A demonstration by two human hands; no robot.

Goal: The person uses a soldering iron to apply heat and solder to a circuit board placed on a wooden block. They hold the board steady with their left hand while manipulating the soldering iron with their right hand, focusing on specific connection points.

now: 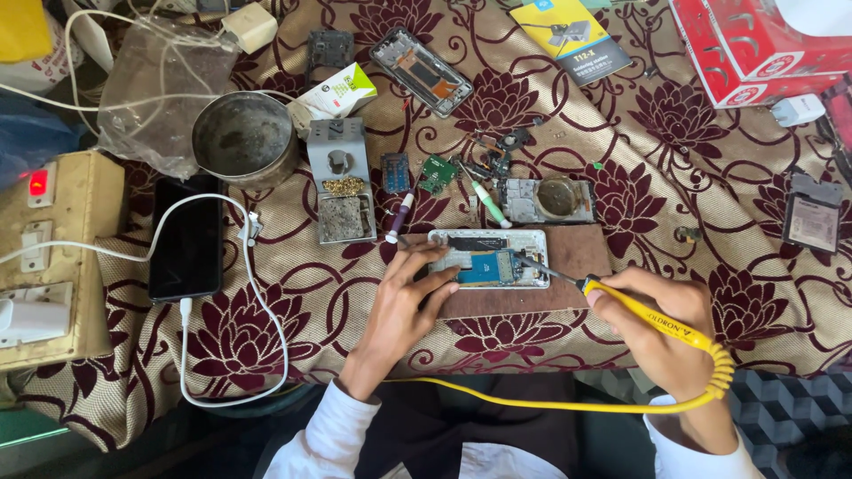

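Both hands (401, 297) (661, 324) on opened phone (488, 258), w/ soldering iron (652, 318)

A table under a maroon floral cloth (710, 231) carries a wooden board (568, 266), black phone (185, 238), metal bowl (244, 137), red box (754, 44) and switchboard (53, 257).

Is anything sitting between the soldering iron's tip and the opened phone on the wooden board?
Nothing visible does. The right hand holds the yellow-handled soldering iron, whose thin metal tip reaches the right end of the opened white phone on the brown wooden board. The left hand steadies the phone from its near edge, clear of the tip.
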